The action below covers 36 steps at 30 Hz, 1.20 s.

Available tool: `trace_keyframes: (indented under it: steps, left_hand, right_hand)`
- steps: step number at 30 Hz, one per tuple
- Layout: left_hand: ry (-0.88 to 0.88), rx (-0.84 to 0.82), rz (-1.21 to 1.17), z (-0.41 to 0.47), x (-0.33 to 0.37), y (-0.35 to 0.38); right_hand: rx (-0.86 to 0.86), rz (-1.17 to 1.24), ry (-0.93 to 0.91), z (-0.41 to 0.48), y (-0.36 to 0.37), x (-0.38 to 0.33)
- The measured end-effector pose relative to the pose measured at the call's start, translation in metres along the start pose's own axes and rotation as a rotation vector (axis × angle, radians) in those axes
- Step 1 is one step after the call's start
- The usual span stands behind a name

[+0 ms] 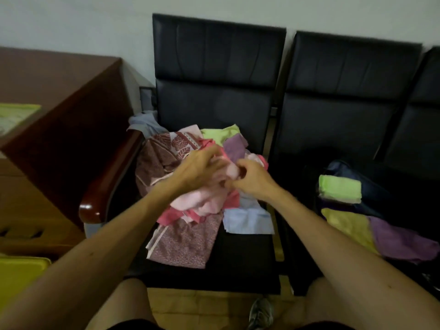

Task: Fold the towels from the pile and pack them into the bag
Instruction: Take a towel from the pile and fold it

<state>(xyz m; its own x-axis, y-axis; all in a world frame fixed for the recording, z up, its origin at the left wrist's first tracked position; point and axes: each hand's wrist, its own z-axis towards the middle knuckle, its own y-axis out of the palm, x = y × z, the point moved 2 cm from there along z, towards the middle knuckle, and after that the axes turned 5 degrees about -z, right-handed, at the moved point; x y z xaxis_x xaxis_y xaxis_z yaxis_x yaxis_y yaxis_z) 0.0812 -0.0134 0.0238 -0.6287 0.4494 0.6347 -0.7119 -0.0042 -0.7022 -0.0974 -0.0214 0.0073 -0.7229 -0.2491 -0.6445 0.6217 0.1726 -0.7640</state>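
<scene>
Nearest the camera are the person's two bare knees, with a grey shoe point(260, 313) on the tiled floor between them and a yellow object point(21, 277) at the lower left edge. Both bare forearms reach forward over a black chair seat point(238, 258) that carries the pile of towels point(185, 244): maroon patterned cloths, a light blue towel point(247, 220), bright pink, lime and purple pieces, all loose and crumpled. On top of the pile lies a pink towel point(195, 201). The left grip point(202, 170) rests on it, fingers blurred, so whether they clasp the cloth cannot be told. The right grip point(252, 179), just beside the left, has curled fingers pinching a fold of the same pink towel. On the next seat to the right sits the dark bag point(342, 167), with a folded green towel point(339, 191) lying on top of it; a yellow towel point(345, 225) and a purple towel point(400, 239) lie in front of it, nearer the person. A glossy wooden armrest point(107, 182) borders the pile's chair on the left, and beyond it stands a brown wooden surface point(59, 91). Black padded chair backs point(345, 91) rise against a pale wall point(71, 20).
</scene>
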Motion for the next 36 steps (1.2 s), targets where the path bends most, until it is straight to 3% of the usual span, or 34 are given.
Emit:
trace_keyframes:
  steps: [6,17,21,27,32,36]
  left_hand:
    - [0.111,0.221,-0.079,0.043,0.086,-0.068]
    - [0.218,0.356,-0.19,0.043,0.196,-0.122]
    - [0.178,0.391,-0.295,0.026,0.212,-0.128]
    - [0.094,0.5,-0.332,-0.001,0.22,-0.128]
    - [0.01,0.532,-0.279,-0.023,0.21,-0.122]
    - [-0.061,0.352,0.093,-0.044,0.196,-0.1]
  right_hand:
    - [0.217,0.201,-0.118,-0.02,-0.09,-0.071]
    - [0.162,0.386,-0.092,-0.098,-0.14,-0.085]
    - [0.02,0.118,-0.117,-0.121,-0.144,-0.069]
    - [-0.162,-0.217,0.036,-0.154,-0.149,-0.045]
    - [-0.18,0.121,0.091,-0.188,-0.169,-0.072]
    - [0.008,0.549,0.03,-0.212,-0.179,-0.117]
